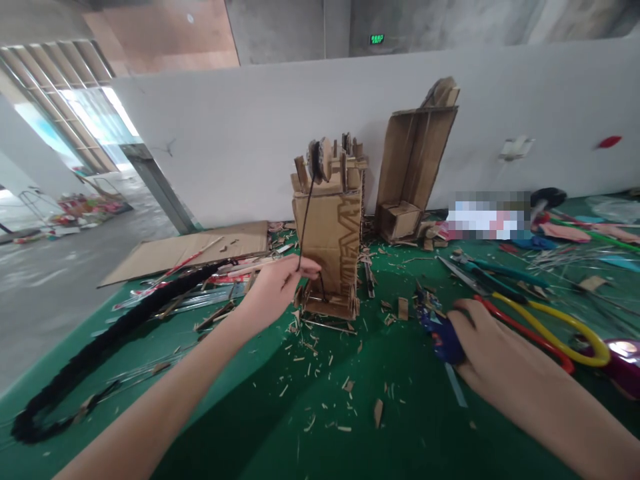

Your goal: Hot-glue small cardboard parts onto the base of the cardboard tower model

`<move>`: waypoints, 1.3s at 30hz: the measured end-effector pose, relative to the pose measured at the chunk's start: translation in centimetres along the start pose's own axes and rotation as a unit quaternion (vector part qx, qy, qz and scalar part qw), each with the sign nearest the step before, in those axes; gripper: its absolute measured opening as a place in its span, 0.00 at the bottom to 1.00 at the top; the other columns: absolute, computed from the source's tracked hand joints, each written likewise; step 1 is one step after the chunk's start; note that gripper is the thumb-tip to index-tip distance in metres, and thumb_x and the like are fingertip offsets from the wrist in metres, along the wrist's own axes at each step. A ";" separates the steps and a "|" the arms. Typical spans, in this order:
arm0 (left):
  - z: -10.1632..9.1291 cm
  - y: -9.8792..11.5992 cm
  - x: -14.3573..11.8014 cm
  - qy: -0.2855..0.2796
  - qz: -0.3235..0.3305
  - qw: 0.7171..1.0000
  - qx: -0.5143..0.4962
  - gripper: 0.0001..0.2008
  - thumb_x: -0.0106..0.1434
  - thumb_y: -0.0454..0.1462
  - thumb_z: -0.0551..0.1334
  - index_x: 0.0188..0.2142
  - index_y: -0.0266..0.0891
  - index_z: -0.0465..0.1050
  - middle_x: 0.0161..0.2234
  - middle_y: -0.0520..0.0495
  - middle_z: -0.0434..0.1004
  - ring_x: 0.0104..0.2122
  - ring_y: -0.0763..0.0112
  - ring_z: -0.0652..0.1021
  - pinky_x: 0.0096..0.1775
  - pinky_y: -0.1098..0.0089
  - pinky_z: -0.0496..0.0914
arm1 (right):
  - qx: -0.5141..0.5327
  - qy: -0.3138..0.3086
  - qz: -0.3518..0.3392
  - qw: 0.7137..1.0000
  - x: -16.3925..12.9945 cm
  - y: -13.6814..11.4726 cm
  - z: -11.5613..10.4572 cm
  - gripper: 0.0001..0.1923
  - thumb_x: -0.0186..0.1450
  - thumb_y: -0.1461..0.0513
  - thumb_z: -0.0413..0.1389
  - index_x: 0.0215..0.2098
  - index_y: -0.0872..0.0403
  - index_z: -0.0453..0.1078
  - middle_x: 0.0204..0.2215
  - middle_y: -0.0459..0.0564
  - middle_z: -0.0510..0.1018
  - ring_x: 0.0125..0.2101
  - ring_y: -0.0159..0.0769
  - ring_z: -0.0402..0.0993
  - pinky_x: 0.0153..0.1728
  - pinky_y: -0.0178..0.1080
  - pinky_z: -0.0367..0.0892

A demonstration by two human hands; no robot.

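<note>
My left hand is closed in a pinch on a dark string in front of a cardboard tower. The string runs up to a round cardboard pulley at the tower's top, and a short end hangs below my fingers into a shallow cardboard base. To the right, my right hand curls around a dark blue patterned object low over the table; its kind is unclear, and my palm hides part of it. Scissors with red and yellow handles lie right beside that hand.
A taller open cardboard box leans near the white panel. Green-handled pliers lie at right. A flat cardboard sheet and a fuzzy black strip lie at left. Cardboard scraps litter the green table.
</note>
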State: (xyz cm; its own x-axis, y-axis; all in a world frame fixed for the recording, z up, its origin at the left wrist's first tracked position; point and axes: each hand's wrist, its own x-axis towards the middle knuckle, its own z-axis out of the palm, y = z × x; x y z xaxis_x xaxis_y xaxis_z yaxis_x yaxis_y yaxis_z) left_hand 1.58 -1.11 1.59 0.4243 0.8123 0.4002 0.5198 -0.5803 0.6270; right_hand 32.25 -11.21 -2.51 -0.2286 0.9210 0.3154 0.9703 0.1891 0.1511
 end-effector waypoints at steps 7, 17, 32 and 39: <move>0.3 -0.3 -0.3 -0.003 0.003 0.998 0.058 0.16 0.64 0.31 0.45 0.45 0.34 0.68 0.42 0.42 0.71 0.34 0.74 0.78 0.38 0.71 0.72 | 0.230 0.075 -0.033 0.970 -1.2 -3.5 -2.2 0.14 0.55 0.63 0.49 0.41 0.51 0.59 0.34 0.54 0.73 0.25 0.40 0.69 0.24 0.40 0.63; 0.5 -0.4 -0.7 0.002 0.053 0.987 0.152 0.17 0.65 0.34 0.47 0.50 0.36 0.65 0.43 0.42 0.72 0.41 0.68 0.76 0.36 0.72 0.73 | 0.303 -0.038 -0.096 0.947 2.1 -7.5 -0.3 0.11 0.51 0.65 0.50 0.34 0.54 0.59 0.28 0.52 0.70 0.26 0.38 0.67 0.24 0.38 0.60; 0.6 -0.6 -0.8 0.013 0.077 0.991 0.108 0.17 0.66 0.33 0.47 0.51 0.35 0.66 0.43 0.41 0.71 0.32 0.75 0.78 0.29 0.78 0.72 | 0.262 -0.054 -0.099 0.958 2.8 -8.1 0.3 0.08 0.53 0.64 0.49 0.33 0.55 0.59 0.28 0.53 0.70 0.25 0.38 0.66 0.23 0.37 0.55; 0.6 -0.6 -0.9 0.009 0.079 0.992 0.099 0.16 0.66 0.33 0.48 0.50 0.36 0.66 0.43 0.42 0.70 0.31 0.76 0.78 0.27 0.79 0.71 | 0.265 -0.074 -0.092 0.957 2.7 -8.1 0.4 0.09 0.53 0.64 0.49 0.34 0.56 0.59 0.29 0.52 0.70 0.25 0.38 0.66 0.23 0.37 0.55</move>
State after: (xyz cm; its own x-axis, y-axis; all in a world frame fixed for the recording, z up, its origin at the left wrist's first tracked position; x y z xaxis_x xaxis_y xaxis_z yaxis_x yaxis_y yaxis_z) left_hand 1.35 -1.56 0.47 0.4994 0.7104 0.4960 0.5839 -0.6989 0.4131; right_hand 23.84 -10.09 -3.24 -0.4244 0.8860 0.1866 0.8276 0.4632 -0.3169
